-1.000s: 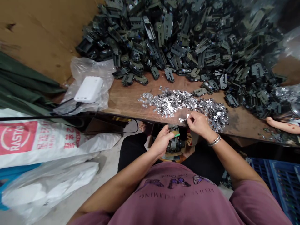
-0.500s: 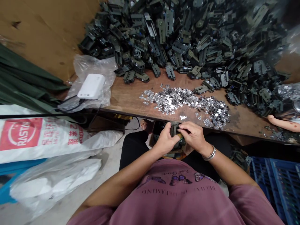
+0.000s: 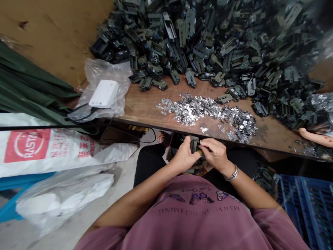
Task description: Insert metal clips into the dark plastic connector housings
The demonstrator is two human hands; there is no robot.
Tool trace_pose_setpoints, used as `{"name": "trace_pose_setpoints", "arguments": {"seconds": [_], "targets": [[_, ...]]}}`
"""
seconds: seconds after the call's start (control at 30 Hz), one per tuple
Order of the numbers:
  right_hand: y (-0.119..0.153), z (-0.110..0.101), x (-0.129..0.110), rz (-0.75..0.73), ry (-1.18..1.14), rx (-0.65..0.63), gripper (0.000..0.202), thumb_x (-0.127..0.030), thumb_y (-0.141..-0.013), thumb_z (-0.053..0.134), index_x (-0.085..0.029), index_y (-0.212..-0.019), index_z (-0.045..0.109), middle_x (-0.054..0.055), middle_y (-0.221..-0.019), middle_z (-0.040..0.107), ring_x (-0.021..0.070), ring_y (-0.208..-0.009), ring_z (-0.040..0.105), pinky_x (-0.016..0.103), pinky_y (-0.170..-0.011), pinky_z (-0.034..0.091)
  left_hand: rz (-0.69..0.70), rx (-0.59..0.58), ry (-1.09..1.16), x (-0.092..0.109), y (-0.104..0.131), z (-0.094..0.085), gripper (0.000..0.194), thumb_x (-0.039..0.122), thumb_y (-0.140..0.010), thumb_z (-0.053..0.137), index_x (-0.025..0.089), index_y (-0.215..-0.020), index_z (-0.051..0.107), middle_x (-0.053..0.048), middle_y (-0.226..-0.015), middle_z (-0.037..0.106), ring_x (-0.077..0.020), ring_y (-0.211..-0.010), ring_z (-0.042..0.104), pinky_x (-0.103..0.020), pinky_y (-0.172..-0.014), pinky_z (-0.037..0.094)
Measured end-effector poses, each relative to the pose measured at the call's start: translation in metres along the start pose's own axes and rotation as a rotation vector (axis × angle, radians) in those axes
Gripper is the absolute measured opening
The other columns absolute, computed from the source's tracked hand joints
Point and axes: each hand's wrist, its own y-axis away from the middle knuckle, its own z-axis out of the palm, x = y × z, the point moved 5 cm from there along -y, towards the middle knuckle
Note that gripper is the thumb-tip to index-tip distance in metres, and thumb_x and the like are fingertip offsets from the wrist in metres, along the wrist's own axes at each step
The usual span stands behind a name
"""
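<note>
Below the table's front edge, my left hand [image 3: 184, 155] is closed round a dark grey-green plastic part [image 3: 194, 142], like the ones heaped on the table. My right hand [image 3: 216, 155] is close against the same part, its thumb and fingertips pinched at the right side. Whatever sits between those fingertips is too small to make out. Just beyond the hands, a pile of small shiny metal clips [image 3: 192, 109] lies on the table.
A large heap of plastic parts [image 3: 203, 48] covers the back of the wooden table [image 3: 140, 107]. At left are a white box-shaped device [image 3: 104, 93] on clear plastic and a printed white sack [image 3: 65, 149]. Blue crates [image 3: 307, 205] stand at lower right. Another person's arm [image 3: 314, 137] reaches in from the right.
The whole view has shifted slightly. My right fingertips have moved a little against the part, while my left hand keeps its hold.
</note>
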Motion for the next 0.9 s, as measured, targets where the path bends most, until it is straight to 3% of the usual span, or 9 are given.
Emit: {"name": "trace_pose_setpoints", "arguments": {"seconds": [0.2,0.43,0.67,0.9], "targets": [[0.005,0.001,0.001,0.013,-0.026,0.008,0.017,-0.014,-0.089,0.058,-0.024,-0.091,0.073,0.005,-0.084,0.075,0.0179,-0.078,0.071,0.032,-0.070,0.060,-0.022,0.008,0.033,0.001,0.002,-0.001,0.031,0.013,-0.060,0.067,0.022,-0.075,0.041,0.007,-0.066,0.041,-0.0101,-0.060,0.036,-0.025,-0.057,0.028],[0.005,-0.002,-0.001,0.018,-0.072,0.014,0.016,-0.015,-0.089,0.060,-0.024,-0.089,0.073,0.005,-0.086,0.075,0.0170,-0.078,0.071,0.031,-0.068,0.060,-0.005,-0.043,0.091,-0.004,0.001,0.001,0.028,0.019,-0.064,0.066,0.021,-0.080,0.043,0.005,-0.073,0.046,-0.0124,-0.069,0.043,-0.026,-0.065,0.035],[0.011,0.002,0.003,0.052,-0.036,0.015,0.016,-0.016,-0.090,0.059,-0.024,-0.094,0.073,0.006,-0.086,0.074,0.0174,-0.079,0.071,0.031,-0.070,0.061,-0.007,0.002,-0.041,-0.002,0.004,0.000,0.030,0.016,-0.063,0.067,0.022,-0.077,0.041,0.006,-0.069,0.044,-0.0117,-0.064,0.039,-0.026,-0.060,0.030],[0.020,0.010,-0.002,-0.101,0.061,-0.065,0.026,-0.012,-0.092,0.052,-0.022,-0.107,0.070,0.011,-0.096,0.074,0.0204,-0.090,0.071,0.036,-0.079,0.062,0.020,0.000,-0.215,-0.001,0.012,-0.001,0.034,0.014,-0.064,0.067,0.024,-0.078,0.038,0.005,-0.067,0.044,-0.0144,-0.060,0.043,-0.029,-0.060,0.033]]}}
